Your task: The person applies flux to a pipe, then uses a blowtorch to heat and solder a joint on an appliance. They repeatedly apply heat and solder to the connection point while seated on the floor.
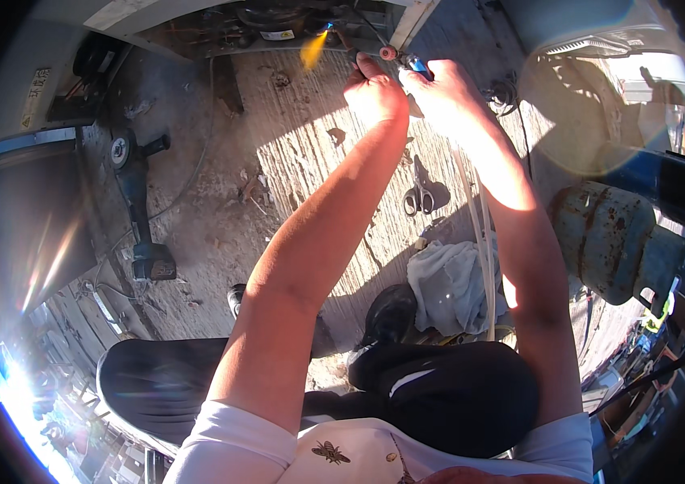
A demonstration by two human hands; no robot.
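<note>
My right hand point(443, 89) is closed round a gas torch point(417, 66) with a blue handle and a red valve knob. Two pale hoses point(480, 234) trail from it toward my legs. Near the far edge burns a flame point(315, 50), blue at its root and yellow toward the lower left. Beside the torch, my left hand point(376, 93) pinches a thin rod-like piece point(344, 40) that reaches toward the flame's root; its kind is unclear. Just beyond, inside an open metal housing point(197, 36), sits a dark rounded unit point(274, 18) with a pale label.
A cordless angle grinder point(139, 202) lies at left on the rough floor. Scissors point(418, 194) lie below my hands, near a crumpled white cloth point(449, 282). A rusty gas cylinder point(609, 242) lies at right. Thin cable point(197, 165) curves across the left floor.
</note>
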